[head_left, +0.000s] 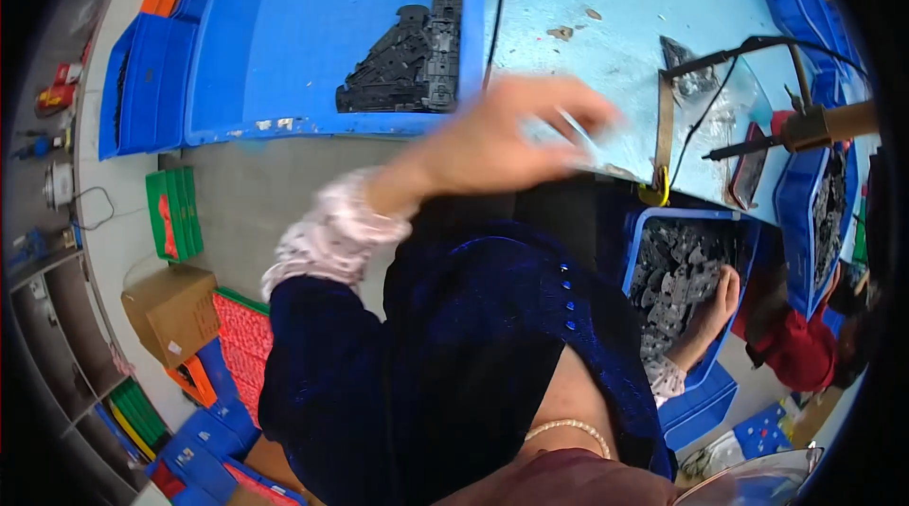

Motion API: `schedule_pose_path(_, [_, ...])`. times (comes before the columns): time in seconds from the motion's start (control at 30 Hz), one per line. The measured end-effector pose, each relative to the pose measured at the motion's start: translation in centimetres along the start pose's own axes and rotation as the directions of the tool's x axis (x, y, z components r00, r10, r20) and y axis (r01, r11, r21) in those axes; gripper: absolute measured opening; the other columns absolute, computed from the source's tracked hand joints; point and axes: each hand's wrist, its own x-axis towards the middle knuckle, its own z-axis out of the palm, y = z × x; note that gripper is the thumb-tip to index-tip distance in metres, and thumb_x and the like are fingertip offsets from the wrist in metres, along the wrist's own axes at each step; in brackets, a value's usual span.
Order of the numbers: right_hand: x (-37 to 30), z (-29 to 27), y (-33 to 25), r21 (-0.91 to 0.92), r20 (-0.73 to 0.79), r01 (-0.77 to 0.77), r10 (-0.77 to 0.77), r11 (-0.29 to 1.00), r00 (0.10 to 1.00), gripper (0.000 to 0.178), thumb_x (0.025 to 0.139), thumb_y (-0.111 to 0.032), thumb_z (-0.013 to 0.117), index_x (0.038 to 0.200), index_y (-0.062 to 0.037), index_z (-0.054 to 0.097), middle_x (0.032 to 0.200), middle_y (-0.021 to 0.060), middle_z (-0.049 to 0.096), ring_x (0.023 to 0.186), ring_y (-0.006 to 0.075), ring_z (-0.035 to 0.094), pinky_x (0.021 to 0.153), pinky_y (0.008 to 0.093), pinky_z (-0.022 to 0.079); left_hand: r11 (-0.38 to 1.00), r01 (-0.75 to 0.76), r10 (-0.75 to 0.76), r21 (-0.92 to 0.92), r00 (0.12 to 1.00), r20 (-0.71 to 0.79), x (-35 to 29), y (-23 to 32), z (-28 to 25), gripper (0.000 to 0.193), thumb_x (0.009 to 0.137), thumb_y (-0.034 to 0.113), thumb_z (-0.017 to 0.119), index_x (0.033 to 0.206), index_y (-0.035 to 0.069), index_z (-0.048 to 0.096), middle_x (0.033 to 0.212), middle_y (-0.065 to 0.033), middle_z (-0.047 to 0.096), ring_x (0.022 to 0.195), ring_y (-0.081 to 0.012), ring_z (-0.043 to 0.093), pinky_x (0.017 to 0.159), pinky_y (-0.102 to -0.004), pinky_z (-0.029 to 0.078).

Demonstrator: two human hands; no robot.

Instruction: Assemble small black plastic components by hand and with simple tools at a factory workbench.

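Overhead, the left hand (502,142) is seen blurred in motion above the near edge of the pale blue desk (625,23), its fingers curled together toward the right; a thin pale streak is visible at the fingertips, but whether anything is pinched there cannot be told from the blur. The right hand (712,312) is laid low at the person's right side, resting in a blue plastic bin of dark grey moulded plastic parts (677,279), its fingers bent loosely over the heap with nothing clearly clasped.

The parts in that bin are found directly under the right grip, touching it, so the right hand is by far the nearer one; they are jumbled, flat and angular, with no common long axis. A second stack of black ribbed plastic parts (407,61) is lain in the corner of a large blue plastic tray (275,33), beyond and to the left of the left hand, well apart from it, its long axis slanted from lower left to upper right.

On the desk's right, a soldering-type tool with a brown handle and black cable (814,127) is set above a clear plastic sheet. The person's torso is covered by a dark blue velvet garment (454,345), matte and deep-piled, with a patterned pale cuff at the left wrist.
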Motion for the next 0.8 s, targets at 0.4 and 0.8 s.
schedule_pose_path(0.4, [5.5, 10.7, -6.2, -0.763, 0.328, 0.405, -0.237, 0.504, 0.914, 0.014, 0.088, -0.01, 0.062, 0.096, 0.0017, 0.065, 0.079, 0.0117, 0.066, 0.071, 0.013, 0.061, 0.066, 0.0268, 0.047, 0.339, 0.315, -0.536, 0.887, 0.839, -0.094, -3.9, -6.8, -15.1, 0.044, 0.075, 0.014, 0.073, 0.112, -0.001, 0.055, 0.092, -0.019, 0.065, 0.088, -0.037, 0.062, 0.074, -0.043, 0.048])
schedule_pose_path(0.8, [21.7, 23.3, 2.0, -0.574, 0.692, 0.76, -0.315, 0.304, 0.649, 0.018, 0.088, -0.014, 0.061, 0.097, 0.0005, 0.067, 0.084, 0.0128, 0.068, 0.071, 0.0253, 0.065, 0.067, 0.0317, 0.05, 0.803, 0.433, -0.213, 0.41, 0.851, -0.48, -3.7, -1.2, -11.7, 0.023, 0.083, 0.004, 0.066, 0.104, -0.003, 0.059, 0.081, -0.0069, 0.064, 0.077, -0.0084, 0.058, 0.068, -0.0243, 0.047])
